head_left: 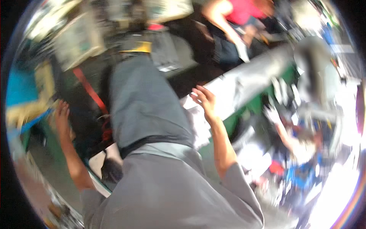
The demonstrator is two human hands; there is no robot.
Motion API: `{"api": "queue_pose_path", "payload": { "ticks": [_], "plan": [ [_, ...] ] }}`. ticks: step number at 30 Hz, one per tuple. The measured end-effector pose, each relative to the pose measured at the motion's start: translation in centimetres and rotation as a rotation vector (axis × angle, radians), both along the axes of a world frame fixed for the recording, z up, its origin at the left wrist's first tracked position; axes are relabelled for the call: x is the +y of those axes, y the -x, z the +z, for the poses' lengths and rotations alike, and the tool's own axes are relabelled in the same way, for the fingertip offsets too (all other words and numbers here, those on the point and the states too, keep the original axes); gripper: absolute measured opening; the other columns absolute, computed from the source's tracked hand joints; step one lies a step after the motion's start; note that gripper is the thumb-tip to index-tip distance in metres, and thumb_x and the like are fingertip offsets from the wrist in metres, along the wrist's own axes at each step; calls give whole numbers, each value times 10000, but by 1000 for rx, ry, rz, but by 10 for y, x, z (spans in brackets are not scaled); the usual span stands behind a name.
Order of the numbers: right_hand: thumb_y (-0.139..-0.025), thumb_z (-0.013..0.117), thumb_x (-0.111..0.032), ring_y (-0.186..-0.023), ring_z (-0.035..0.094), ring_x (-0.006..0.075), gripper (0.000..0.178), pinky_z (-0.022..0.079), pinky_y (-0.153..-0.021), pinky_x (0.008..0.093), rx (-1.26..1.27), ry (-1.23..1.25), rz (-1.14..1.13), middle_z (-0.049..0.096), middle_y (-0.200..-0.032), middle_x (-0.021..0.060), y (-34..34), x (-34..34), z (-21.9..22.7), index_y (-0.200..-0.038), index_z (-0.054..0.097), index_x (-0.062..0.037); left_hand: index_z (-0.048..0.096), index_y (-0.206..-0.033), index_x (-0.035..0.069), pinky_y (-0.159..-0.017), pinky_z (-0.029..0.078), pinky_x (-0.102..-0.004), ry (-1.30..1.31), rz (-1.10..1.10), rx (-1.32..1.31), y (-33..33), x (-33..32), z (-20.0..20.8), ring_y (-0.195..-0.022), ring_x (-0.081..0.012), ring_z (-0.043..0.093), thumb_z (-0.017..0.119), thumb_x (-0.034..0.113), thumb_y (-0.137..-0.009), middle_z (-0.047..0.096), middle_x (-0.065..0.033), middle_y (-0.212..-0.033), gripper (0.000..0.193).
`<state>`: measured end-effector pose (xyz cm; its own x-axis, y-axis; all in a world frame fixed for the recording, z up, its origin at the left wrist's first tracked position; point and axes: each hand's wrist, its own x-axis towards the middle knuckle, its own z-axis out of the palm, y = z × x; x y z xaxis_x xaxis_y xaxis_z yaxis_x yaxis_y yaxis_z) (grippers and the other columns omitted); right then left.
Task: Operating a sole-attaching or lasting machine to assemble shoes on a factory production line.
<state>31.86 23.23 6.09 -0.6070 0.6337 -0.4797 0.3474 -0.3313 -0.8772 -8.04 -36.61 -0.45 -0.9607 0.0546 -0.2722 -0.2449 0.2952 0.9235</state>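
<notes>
My left hand (63, 117) is stretched out at the left, fingers extended and nothing visible in it. It is nearest to a thin blue strip (36, 119) beside a tan-edged blue panel (22, 86). Out in front on the right, my right hand (206, 103) is held with its fingers apart, also holding nothing. Just beyond it runs a long, pale, shiny work surface (244, 88); whether the fingers touch it I cannot tell. Between my arms are my own grey trousers (148, 103). The whole picture is smeared by motion.
A red strap (90, 91) crosses the dark area left of my legs. Beyond the pale surface is a person in a red top (248, 10); another person's arm with a white glove (273, 114) reaches in at right. A pale box-like object (78, 42) stands upper left.
</notes>
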Motion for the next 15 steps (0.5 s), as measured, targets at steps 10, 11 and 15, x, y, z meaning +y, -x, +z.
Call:
{"api": "queue_pose_path", "payload": {
  "ticks": [10, 11, 15],
  "plan": [
    [-940, 822, -318, -1040, 807, 301, 596, 606, -971, 424, -1099, -489, -769, 829, -1092, 232, -440, 1, -49, -1370, 716, 81, 572, -1523, -85, -1165, 555, -430, -443, -437, -278, -122, 337, 33, -1291, -313, 699, 647, 114, -1105, 661, -216, -1437, 469],
    [-940, 822, -318, -1040, 807, 301, 596, 606, -971, 424, -1103, -469, -773, 829, -1092, 232, -449, -13, -53, -1370, 716, 81, 574, -1525, -81, -1163, 554, -429, -419, -483, -273, -127, 342, 39, -1291, -315, 699, 646, 125, -1108, 660, -220, -1438, 470],
    [-921, 864, -335, -1054, 750, 346, 702, 578, -992, 444, -1044, -486, -666, 763, -1116, 227, -399, -44, -78, -1434, 651, 95, 578, -1530, -70, -1147, 563, -423, -288, -543, -247, -127, 336, 55, -1290, -315, 698, 643, 148, -1116, 659, -235, -1440, 472]
  ]
}}
